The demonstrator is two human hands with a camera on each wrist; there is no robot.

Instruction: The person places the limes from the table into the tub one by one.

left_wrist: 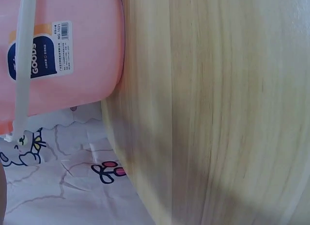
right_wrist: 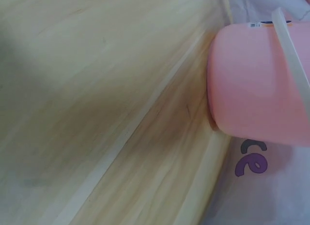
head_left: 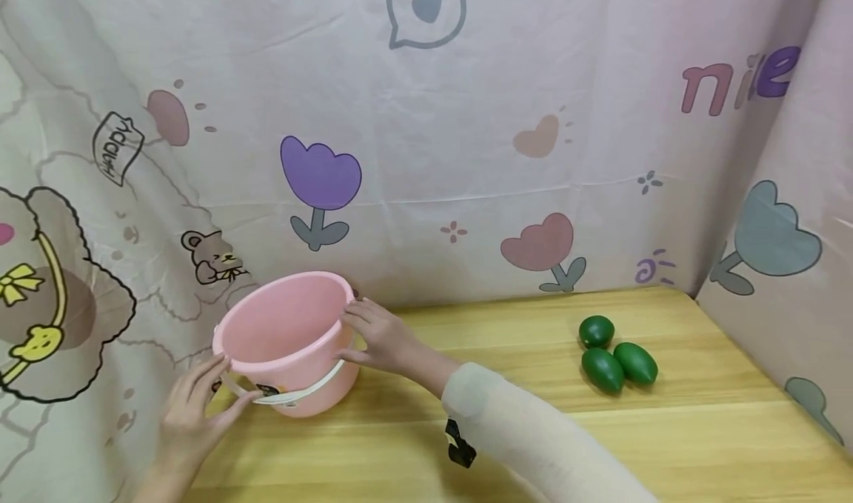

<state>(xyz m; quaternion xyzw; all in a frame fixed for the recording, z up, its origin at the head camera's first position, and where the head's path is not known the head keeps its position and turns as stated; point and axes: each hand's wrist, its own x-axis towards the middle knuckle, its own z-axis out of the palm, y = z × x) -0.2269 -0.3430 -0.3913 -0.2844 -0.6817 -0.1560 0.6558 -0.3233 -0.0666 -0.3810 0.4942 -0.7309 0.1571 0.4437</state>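
A pink plastic bucket (head_left: 320, 384) stands at the back left of the wooden table, its mouth facing up. Its white handle (head_left: 303, 392) hangs down across the front, over a printed label (left_wrist: 43, 53). At the bucket's left rim my left hand (head_left: 193, 407) touches with its fingertips, the thumb spread towards the handle. My right hand (head_left: 383, 336) lies against the opposite side, fingers at the rim and thumb lower on the wall. Both hands have fairly straight fingers. The inside bottom of the bucket is hidden behind its front wall.
Three dark green oval fruits (head_left: 603, 370) lie together on the right of the wooden table (head_left: 506, 436). A printed curtain (head_left: 433, 132) hangs close behind the bucket and along both sides. A small black item (head_left: 460, 444) shows beneath my right sleeve (head_left: 533, 421).
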